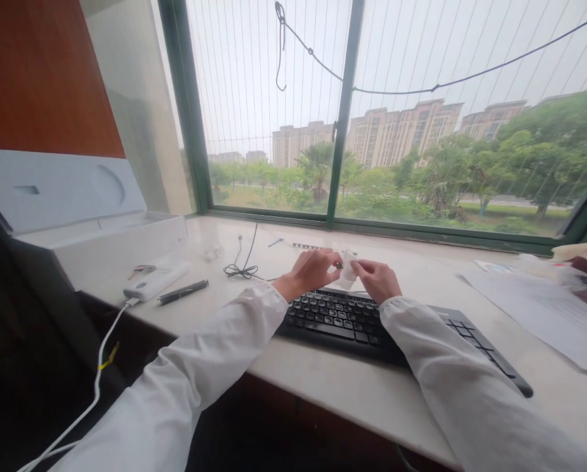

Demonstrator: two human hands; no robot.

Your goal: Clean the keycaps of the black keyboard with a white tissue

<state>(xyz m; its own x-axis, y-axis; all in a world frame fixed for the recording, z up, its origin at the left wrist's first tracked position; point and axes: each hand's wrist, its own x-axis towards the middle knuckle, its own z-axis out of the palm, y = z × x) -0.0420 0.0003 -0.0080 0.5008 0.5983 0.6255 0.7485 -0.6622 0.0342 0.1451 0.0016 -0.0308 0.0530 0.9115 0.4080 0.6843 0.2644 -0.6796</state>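
My left hand [314,270] and my right hand [378,279] meet above the back edge of a black keyboard [330,319] on the windowsill counter. A crumpled white tissue [348,274] hangs between them, pinched in the closed fingers of my right hand. My left thumb and fingers close on a small dark piece [339,265] pressed against the tissue; it is too small to tell exactly. Behind my hands lies a row of small dark pieces [306,246], partly hidden. My right sleeve covers part of the keyboard.
To the left stand an open white box [121,246], a white power bank [158,278] with a plugged-in white cable [99,367], keys [142,269] and a black pen [183,292]. A thin tied black cable [242,270] lies behind. Papers [534,308] spread at the right, below the window.
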